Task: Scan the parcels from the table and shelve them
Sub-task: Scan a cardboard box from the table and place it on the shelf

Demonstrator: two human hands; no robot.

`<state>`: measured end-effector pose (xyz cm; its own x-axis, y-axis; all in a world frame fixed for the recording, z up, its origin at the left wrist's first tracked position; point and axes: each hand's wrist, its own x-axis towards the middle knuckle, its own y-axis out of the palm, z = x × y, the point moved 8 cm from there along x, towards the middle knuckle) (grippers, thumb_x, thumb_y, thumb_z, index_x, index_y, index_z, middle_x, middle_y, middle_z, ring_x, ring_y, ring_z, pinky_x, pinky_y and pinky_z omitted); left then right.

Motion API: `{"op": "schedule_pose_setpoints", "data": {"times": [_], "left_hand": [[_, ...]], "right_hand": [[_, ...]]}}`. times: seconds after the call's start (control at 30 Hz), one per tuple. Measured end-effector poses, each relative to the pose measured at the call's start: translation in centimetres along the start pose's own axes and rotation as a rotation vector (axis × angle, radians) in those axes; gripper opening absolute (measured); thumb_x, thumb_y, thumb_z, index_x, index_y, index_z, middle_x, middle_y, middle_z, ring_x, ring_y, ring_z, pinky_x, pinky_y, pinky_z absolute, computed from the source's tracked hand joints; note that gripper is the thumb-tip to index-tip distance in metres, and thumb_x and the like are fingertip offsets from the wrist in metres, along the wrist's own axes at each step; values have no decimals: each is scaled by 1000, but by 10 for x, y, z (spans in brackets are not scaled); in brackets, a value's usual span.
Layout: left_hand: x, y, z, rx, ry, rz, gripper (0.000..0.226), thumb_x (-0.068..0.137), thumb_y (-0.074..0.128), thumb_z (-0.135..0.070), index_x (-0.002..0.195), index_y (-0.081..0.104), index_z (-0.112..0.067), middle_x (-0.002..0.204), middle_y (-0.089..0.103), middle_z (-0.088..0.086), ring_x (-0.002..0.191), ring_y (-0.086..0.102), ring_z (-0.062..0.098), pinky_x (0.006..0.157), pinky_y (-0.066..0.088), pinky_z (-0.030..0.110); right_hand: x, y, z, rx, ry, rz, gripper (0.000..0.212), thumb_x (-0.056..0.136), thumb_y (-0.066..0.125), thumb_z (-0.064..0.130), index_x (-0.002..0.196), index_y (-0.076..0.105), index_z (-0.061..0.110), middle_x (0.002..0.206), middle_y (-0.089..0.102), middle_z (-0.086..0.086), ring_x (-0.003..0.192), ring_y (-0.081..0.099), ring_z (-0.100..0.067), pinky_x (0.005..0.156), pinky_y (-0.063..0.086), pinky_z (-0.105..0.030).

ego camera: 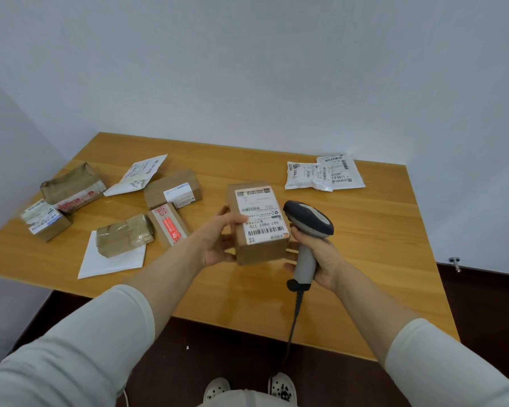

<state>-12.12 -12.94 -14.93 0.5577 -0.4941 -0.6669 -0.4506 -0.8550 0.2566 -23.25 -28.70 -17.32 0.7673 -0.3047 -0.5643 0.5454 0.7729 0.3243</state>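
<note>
Parcel, brown box with white label, gripped by left hand; right hand grips scanner above wooden table, white walls.

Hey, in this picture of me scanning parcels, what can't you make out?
- Shelf: outside the head view's frame.
- Scanner: its window faces away, hidden by its own head.
- Left hand: the box covers its fingers' ends.
- White mailers, far right: label print too small.
</note>
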Motion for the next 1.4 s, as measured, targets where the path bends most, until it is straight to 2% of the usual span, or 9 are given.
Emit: {"op": "schedule_pose_setpoints", "data": {"times": [0.1,0.2,0.4,0.63,0.9,1.07,1.17,1.27,1.4], "left_hand": [[3,-12,-24,77,144,-118,64,76,72,-3,131,46,-24,114,66,6,101,62,25,87,51,48],[5,-27,-44,124,206,-224,67,74,74,2,129,44,-21,115,66,2,92,63,20,75,51,41],[9,-43,-69,143,269,-304,73,73,76,4,133,41,-20,122,62,1,89,63,19,58,49,34],[16,-54,-78,165,284,-347,82,70,77,6,137,38,-22,127,59,4,107,60,30,61,50,36],[22,-66,-79,169,293,-368,72,67,79,4,120,40,-26,124,61,2,109,60,31,77,54,44],[25,-74,-79,165,307,-386,78,65,81,3,124,40,-27,123,61,2,110,60,30,89,52,52],[21,-73,-80,156,323,-385,78,66,80,4,127,41,-24,122,62,2,107,61,29,80,55,46],[9,-73,-76,157,304,-363,74,70,79,-1,131,44,-22,117,63,0,98,62,23,69,52,38],[-16,-80,-61,151,228,-276,45,77,72,-18,119,59,-17,106,72,6,99,65,25,83,53,44]], "right_hand": [[-5,0,8,-137,13,2,31,82,75,26,102,63,5,74,67,-13,63,64,-26,62,53,-38],[-9,7,9,-251,42,57,21,83,73,17,95,61,5,60,56,-10,46,47,-19,49,41,-27],[-16,28,11,-405,50,127,12,80,69,0,79,58,5,57,51,-9,42,42,-17,47,39,-25],[-18,34,17,-463,46,109,22,81,68,-1,67,54,8,53,49,-8,42,41,-17,46,38,-25],[-21,37,21,-449,23,115,25,81,68,-1,64,52,8,53,48,-8,42,41,-17,46,38,-24],[-22,39,21,-434,21,126,24,81,68,-1,65,53,8,53,49,-8,42,41,-17,45,38,-25],[-23,40,21,-420,24,134,19,80,69,-1,68,56,7,54,51,-9,42,42,-17,46,39,-25],[-22,43,22,-355,26,127,12,80,72,1,86,61,3,61,63,-12,43,45,-17,47,42,-26],[-6,52,32,-226,7,98,33,77,75,-1,107,61,0,81,73,-17,53,59,-19,50,47,-28]]}}
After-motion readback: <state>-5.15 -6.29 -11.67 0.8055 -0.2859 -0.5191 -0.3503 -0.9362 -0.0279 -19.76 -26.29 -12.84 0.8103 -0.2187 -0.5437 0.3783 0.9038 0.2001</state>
